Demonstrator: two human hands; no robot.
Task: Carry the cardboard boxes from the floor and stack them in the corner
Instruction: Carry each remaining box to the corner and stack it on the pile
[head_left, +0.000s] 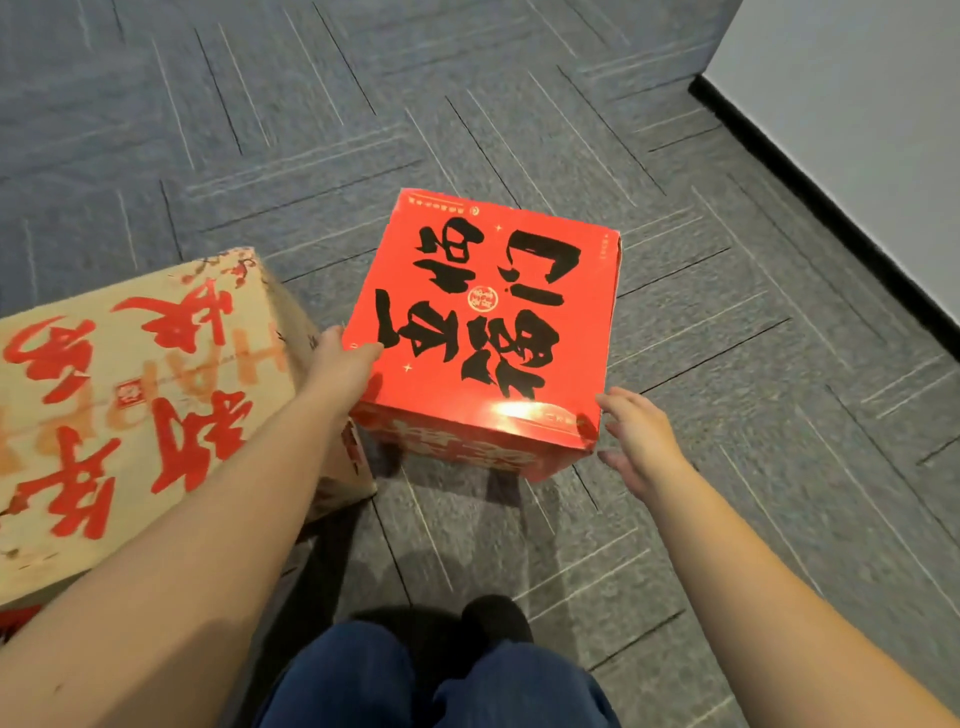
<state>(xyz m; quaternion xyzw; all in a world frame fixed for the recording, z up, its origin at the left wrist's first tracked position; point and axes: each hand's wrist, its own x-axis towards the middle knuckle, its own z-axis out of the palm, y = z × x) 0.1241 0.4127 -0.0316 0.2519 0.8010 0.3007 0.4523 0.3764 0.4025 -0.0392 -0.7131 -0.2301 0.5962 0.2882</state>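
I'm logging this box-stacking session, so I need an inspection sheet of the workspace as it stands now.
Surface: grey patterned carpet.
Job's things: red box on the carpet; brown box just left of it.
Clutter: nothing seen.
Hands: left hand grips the red box's near-left edge, thumb on top; right hand open, beside its near-right corner, contact unclear.
Cables: nothing seen.
Surroundings: white wall with black skirting at right.

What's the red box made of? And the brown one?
Red box: likely cardboard with a glossy printed coat; light glares off its near edge. Brown box: plain matte cardboard, by its dull tan face with red print and a worn corner.
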